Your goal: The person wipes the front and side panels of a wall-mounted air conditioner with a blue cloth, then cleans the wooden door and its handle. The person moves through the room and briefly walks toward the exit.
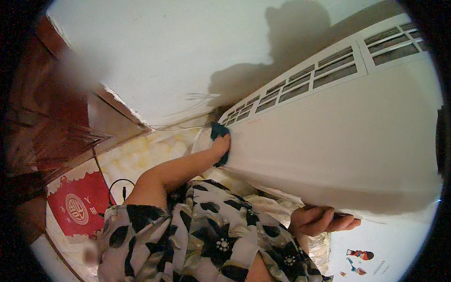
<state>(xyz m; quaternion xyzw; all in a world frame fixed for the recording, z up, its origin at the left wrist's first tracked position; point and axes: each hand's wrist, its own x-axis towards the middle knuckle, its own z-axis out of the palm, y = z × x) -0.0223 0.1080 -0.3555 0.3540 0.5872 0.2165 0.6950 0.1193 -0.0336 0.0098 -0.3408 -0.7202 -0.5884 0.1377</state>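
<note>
A dark blue-green cloth [219, 129] is in my left hand [222, 145], which presses it against the left edge of a large white surface [327, 130]. Latticed openings [303, 79] run along the far edge of this surface. At its near edge, low on the right, my right hand [313, 220] has curled fingers. Something dark shows beside those fingers, but I cannot make out what it is or whether they grip it.
A white wall [169, 60] rises behind the surface. Thin cables [176, 128] run from its left end towards a reddish-brown wooden panel [60, 102]. A red mat [77, 204] with printed writing lies on the tiled floor. Cream lace fabric [271, 208] hangs below the near edge.
</note>
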